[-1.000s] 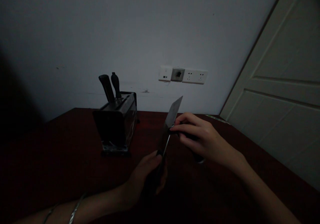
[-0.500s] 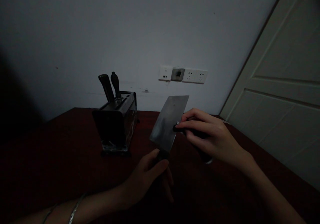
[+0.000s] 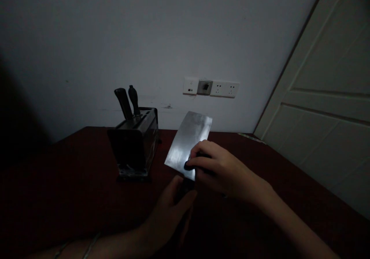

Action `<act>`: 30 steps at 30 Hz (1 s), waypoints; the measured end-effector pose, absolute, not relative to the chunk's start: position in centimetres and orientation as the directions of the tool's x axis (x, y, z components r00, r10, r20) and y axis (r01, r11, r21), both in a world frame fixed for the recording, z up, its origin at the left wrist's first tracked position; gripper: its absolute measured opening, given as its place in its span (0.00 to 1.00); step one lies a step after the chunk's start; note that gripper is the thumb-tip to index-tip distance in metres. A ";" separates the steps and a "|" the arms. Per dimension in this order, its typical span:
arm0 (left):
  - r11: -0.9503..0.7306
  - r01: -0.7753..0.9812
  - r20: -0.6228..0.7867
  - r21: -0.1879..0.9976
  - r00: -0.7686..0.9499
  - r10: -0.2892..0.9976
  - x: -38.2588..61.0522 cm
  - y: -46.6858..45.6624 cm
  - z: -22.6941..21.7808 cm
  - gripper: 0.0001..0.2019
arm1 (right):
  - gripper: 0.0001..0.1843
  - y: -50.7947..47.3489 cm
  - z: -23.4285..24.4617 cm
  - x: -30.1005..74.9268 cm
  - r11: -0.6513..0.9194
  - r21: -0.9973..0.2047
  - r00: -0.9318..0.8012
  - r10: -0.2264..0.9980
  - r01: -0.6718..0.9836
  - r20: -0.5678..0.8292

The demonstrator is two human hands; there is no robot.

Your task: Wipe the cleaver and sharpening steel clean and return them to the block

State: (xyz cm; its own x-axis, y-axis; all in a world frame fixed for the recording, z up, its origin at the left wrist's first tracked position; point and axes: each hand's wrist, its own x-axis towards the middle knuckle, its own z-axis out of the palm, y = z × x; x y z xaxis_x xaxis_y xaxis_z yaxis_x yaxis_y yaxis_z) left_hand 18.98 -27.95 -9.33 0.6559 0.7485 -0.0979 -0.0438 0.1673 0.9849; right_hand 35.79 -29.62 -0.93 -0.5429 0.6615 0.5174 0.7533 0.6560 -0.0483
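In the head view my left hand [image 3: 170,212] is closed round the dark handle of a cleaver [image 3: 189,139]. Its broad grey blade points up and away, tilted to the right, with a bright reflection near its lower right. My right hand [image 3: 222,170] is closed on a black object [image 3: 189,165], whose rounded end sticks out past the fingertips at the lower right part of the blade. Most of that object is covered by the fingers, so its kind cannot be made out. Whether it touches the steel is hard to tell.
Left of the cleaver stands a black and metal knife block [image 3: 130,147] with two dark handles sticking up. All is on a dark red table [image 3: 86,197]. Behind is a pale wall with socket plates [image 3: 224,89]; a panelled door [image 3: 326,105] is at the right.
My right hand has moved left and down with the black object, toward the handle end of the blade. The cleaver has shifted slightly left and turned, and its blade now looks brighter.
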 end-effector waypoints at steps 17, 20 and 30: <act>0.145 -0.001 -0.117 0.989 0.582 0.805 20.8 -27.0 -10.2 0.18 | 0.12 -30.2 -4.7 34.8 0.584 -0.109 -0.456 0.724 0.804 0.518; 0.117 -0.018 -0.089 0.993 0.536 0.839 21.2 -27.1 -10.8 0.17 | 0.13 -30.2 -5.4 34.7 0.585 -0.188 -0.409 0.728 0.789 0.550; 0.078 -0.065 -0.035 0.995 0.495 0.868 21.7 -27.9 -11.7 0.21 | 0.09 -30.1 -7.7 34.6 0.642 -0.267 -0.345 0.663 0.718 0.665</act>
